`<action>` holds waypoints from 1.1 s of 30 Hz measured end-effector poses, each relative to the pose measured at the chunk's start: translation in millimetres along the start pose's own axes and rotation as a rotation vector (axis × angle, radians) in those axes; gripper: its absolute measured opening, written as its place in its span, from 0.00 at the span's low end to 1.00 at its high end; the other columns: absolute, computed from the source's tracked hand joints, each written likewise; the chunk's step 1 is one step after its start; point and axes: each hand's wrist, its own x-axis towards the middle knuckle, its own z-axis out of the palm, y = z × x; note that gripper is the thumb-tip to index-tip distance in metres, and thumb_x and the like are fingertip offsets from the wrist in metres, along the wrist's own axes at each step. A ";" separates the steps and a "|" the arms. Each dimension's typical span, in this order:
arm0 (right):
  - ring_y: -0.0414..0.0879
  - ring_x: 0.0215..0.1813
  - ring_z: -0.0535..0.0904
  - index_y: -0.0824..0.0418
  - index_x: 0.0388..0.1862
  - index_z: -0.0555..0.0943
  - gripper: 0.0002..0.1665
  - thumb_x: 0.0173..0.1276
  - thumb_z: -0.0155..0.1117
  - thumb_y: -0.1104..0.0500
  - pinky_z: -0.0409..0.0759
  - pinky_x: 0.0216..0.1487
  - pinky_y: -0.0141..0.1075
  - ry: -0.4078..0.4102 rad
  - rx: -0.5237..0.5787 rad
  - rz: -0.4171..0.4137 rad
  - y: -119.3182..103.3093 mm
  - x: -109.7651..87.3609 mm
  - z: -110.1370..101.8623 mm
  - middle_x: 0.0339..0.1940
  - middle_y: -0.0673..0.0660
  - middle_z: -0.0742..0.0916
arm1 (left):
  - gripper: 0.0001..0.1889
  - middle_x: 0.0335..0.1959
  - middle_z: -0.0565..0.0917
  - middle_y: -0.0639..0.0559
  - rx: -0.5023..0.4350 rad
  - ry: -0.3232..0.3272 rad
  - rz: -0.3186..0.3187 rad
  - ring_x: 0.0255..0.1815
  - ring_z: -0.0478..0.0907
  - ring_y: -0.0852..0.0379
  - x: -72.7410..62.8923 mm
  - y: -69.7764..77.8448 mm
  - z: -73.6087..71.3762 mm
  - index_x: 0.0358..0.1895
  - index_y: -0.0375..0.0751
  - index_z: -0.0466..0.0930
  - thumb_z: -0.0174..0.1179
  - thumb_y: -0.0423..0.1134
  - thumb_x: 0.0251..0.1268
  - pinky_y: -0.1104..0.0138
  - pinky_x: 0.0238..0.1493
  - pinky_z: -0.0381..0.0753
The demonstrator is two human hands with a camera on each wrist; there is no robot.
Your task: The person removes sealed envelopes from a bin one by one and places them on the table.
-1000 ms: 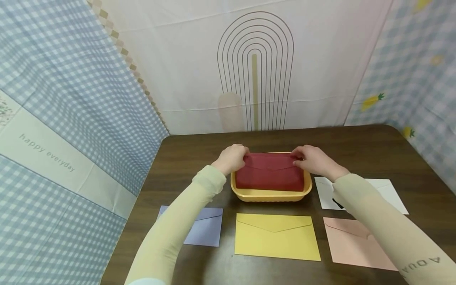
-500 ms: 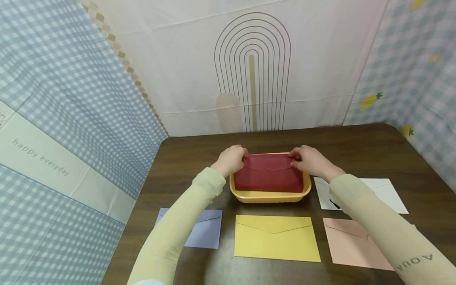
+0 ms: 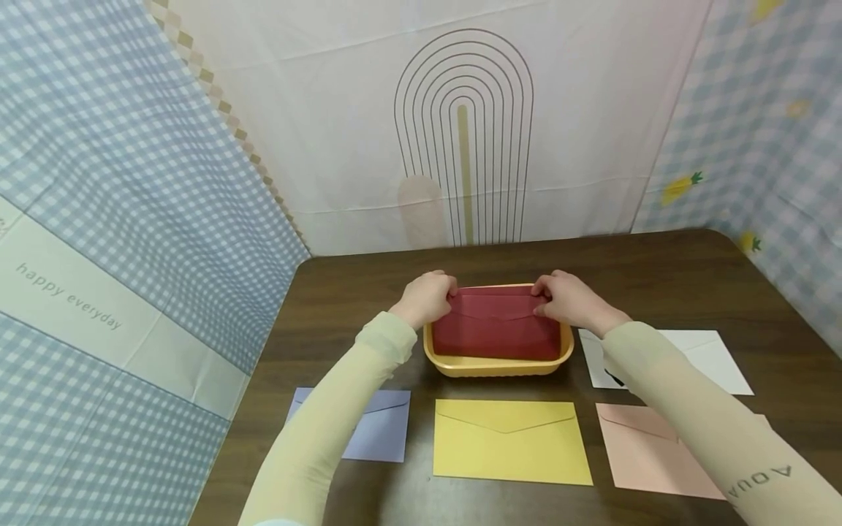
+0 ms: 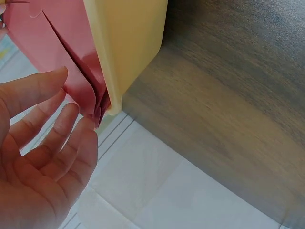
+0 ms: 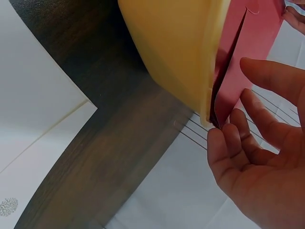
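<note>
A dark red envelope (image 3: 496, 329), its pointed flap facing me, leans inside a yellow plastic basket (image 3: 496, 370) on the table. My left hand (image 3: 426, 298) pinches the envelope's upper left corner, with the thumb in front and fingers behind, as the left wrist view shows. At the upper right corner my right hand (image 3: 567, 296) grips it the same way. Seen from the right wrist, the flap of the red envelope (image 5: 238, 62) stands slightly away from its body, close by the basket's rim. The lower edge sits within the basket.
A yellow envelope (image 3: 509, 442) lies in front of the basket. To its left is a lavender envelope (image 3: 378, 435), partly under my left sleeve. A pink envelope (image 3: 647, 449) and a white envelope (image 3: 713, 358) lie to the right, partly covered by my right sleeve.
Both hands keep their hold on the red envelope at the basket, with hardly any movement. The head view has shifted slightly.
</note>
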 end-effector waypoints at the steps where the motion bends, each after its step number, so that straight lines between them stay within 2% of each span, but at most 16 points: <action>1: 0.54 0.42 0.74 0.72 0.50 0.81 0.17 0.64 0.71 0.64 0.79 0.46 0.47 0.000 0.000 -0.006 -0.4 -0.4 -0.6 0.40 0.62 0.80 | 0.09 0.43 0.82 0.50 0.003 0.001 -0.003 0.44 0.79 0.54 -0.4 -0.9 -0.2 0.44 0.43 0.86 0.61 0.31 0.64 0.60 0.45 0.81; 10: 0.57 0.48 0.75 0.69 0.48 0.82 0.15 0.65 0.71 0.63 0.79 0.51 0.52 0.017 0.001 -0.021 2.5 -5.1 -3.3 0.44 0.64 0.81 | 0.10 0.43 0.82 0.49 -0.004 0.022 0.018 0.45 0.80 0.53 -9.2 -5.1 -4.8 0.46 0.42 0.85 0.64 0.32 0.62 0.59 0.46 0.81; 17: 0.56 0.45 0.75 0.67 0.48 0.82 0.15 0.65 0.71 0.61 0.80 0.45 0.49 0.024 0.038 -0.044 2.7 -11.9 -5.2 0.42 0.62 0.81 | 0.10 0.42 0.81 0.49 -0.021 0.046 0.062 0.44 0.80 0.52 -20.0 -8.3 -4.6 0.46 0.41 0.83 0.64 0.31 0.63 0.60 0.47 0.81; 24: 0.54 0.44 0.80 0.65 0.49 0.80 0.14 0.67 0.68 0.61 0.82 0.45 0.48 0.012 0.104 -0.040 5.1 -24.1 -6.3 0.42 0.60 0.85 | 0.08 0.38 0.79 0.49 -0.149 0.067 0.105 0.39 0.78 0.53 -33.0 -11.3 -5.8 0.45 0.39 0.81 0.65 0.29 0.64 0.63 0.43 0.80; 28: 0.53 0.45 0.81 0.65 0.51 0.79 0.15 0.68 0.68 0.60 0.82 0.47 0.48 0.000 0.121 -0.027 6.6 -30.6 -3.8 0.44 0.60 0.86 | 0.08 0.38 0.80 0.48 -0.226 0.082 0.116 0.40 0.78 0.52 -38.7 -13.6 -3.6 0.45 0.38 0.82 0.65 0.28 0.64 0.63 0.45 0.80; 33: 0.51 0.42 0.81 0.65 0.50 0.81 0.15 0.69 0.67 0.59 0.81 0.43 0.45 -0.006 0.143 -0.015 9.9 -37.7 1.8 0.42 0.58 0.87 | 0.09 0.43 0.82 0.46 -0.318 0.089 0.135 0.45 0.79 0.51 -45.1 -15.7 4.3 0.46 0.37 0.81 0.65 0.28 0.64 0.62 0.49 0.81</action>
